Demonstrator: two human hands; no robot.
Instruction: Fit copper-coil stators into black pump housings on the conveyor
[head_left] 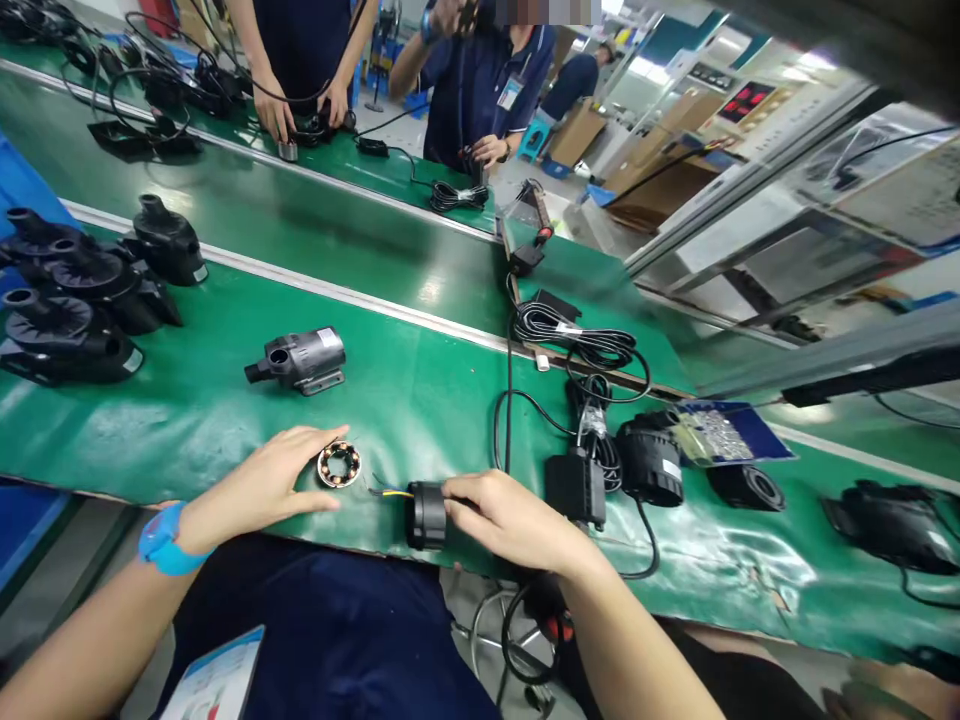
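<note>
My left hand point(289, 475) is open on the green table, thumb and fingers apart. Just off its fingertips lies a ring-shaped motor stator point(339, 464) with copper windings. My right hand point(510, 510) has its fingers and thumb at the right side of a round black motor housing point(427, 515), which stands near the table's front edge. Thin coloured wires point(390, 491) stick out from the housing towards the stator. Farther back, left of centre, a small black pump point(307, 358) rests on its mounting foot.
Several larger black pumps point(75, 335) stand at the left. To the right are a black power adapter point(574, 487), coiled cables point(577, 335), a black pump body point(651, 462) and a blue tray point(731, 432) of small parts. Across the conveyor, co-workers point(480, 90) handle parts.
</note>
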